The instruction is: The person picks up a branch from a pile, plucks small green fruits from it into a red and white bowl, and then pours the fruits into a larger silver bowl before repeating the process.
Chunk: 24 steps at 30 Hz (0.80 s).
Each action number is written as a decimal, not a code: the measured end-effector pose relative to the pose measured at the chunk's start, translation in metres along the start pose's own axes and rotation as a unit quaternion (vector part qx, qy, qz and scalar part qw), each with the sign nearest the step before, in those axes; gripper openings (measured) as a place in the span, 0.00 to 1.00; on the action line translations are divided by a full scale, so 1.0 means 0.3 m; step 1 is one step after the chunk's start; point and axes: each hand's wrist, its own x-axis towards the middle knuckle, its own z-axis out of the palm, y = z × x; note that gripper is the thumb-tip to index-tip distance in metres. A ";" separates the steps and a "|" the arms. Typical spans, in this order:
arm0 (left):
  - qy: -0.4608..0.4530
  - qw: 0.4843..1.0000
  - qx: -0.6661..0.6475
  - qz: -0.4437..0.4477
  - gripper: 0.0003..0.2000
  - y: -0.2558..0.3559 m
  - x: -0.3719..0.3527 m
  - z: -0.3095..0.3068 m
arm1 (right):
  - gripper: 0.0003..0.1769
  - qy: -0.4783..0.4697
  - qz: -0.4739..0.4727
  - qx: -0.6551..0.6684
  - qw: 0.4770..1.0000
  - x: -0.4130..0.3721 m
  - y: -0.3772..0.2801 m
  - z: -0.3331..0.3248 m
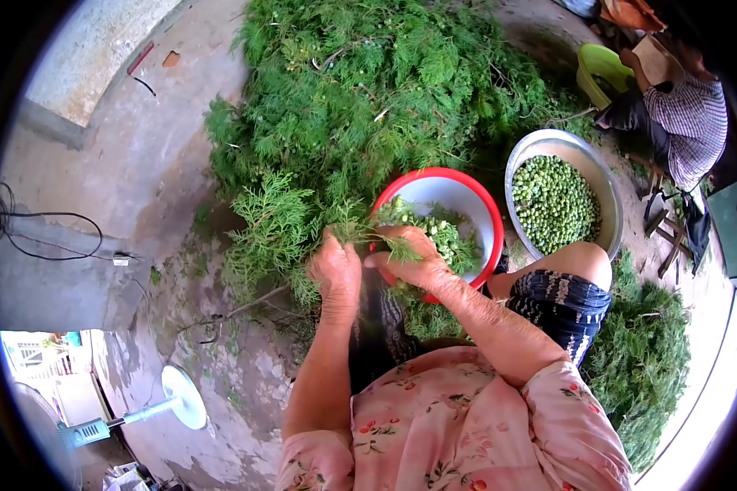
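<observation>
My left hand (336, 266) is closed around a leafy evergreen branch (274, 217), whose flat green sprays spread out to the left. Just to its right, my right hand (409, 258) has its fingers curled on a small green sprig (399, 248) at the near left edge of a red-rimmed basin (490, 204). Inside that white basin lie picked green cones and leafy bits (442, 233). What the right fingertips touch is partly hidden. A metal basin (520, 149) full of round green cones (553, 200) stands to the right.
A large heap of cut evergreen branches (368, 98) lies ahead, with more greenery (643, 360) at the right. A co-worker (688, 114) sits at the upper right by a yellow-green basin (594, 69). A fan (180, 397) stands at lower left; a black cable (57, 214) hangs at left.
</observation>
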 end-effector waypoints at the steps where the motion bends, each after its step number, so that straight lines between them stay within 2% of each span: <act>1: 0.000 1.000 -0.006 0.002 0.12 -0.005 0.001 0.003 | 0.16 -0.076 0.025 0.053 0.995 0.027 -0.041 -0.044; 4: -0.004 1.000 -0.008 0.006 0.13 -0.017 0.003 0.009 | 0.10 -0.141 0.091 0.132 0.977 0.039 -0.055 -0.076; 6: -0.010 1.000 0.016 0.006 0.14 -0.005 0.002 -0.002 | 0.05 -0.069 0.019 0.125 0.990 0.029 -0.066 -0.075; 9: -0.028 0.999 0.011 0.013 0.17 0.001 0.011 -0.004 | 0.10 0.033 -0.058 0.074 0.995 0.000 -0.069 -0.044; 12: -0.060 0.997 0.032 -0.022 0.20 0.034 0.018 -0.035 | 0.10 0.116 0.034 0.186 0.975 -0.021 -0.065 -0.027; 14: -0.053 0.998 0.035 -0.016 0.20 0.029 0.012 -0.036 | 0.09 0.020 0.200 0.253 0.946 -0.017 -0.065 -0.092; 16: -0.057 0.998 0.033 -0.016 0.21 0.027 0.008 -0.033 | 0.05 0.088 0.152 0.292 0.940 0.011 -0.057 -0.105; 17: -0.061 0.997 0.029 -0.022 0.21 0.023 0.010 -0.030 | 0.05 0.062 0.227 0.383 0.893 0.009 -0.055 -0.141; 18: -0.063 0.997 0.027 -0.030 0.21 0.015 0.009 -0.026 | 0.06 0.074 0.259 0.399 0.877 0.015 -0.052 -0.167; 20: -0.036 0.999 0.034 0.004 0.19 -0.009 0.004 -0.017 | 0.07 0.120 0.222 0.460 0.851 0.021 -0.002 -0.198; 23: -0.006 0.999 0.003 0.045 0.19 -0.051 -0.006 0.002 | 0.09 0.159 0.187 0.405 0.881 0.042 0.076 -0.245; 24: 0.004 0.998 -0.007 0.060 0.20 -0.076 -0.008 0.018 | 0.12 0.129 0.219 0.316 0.914 0.047 0.095 -0.269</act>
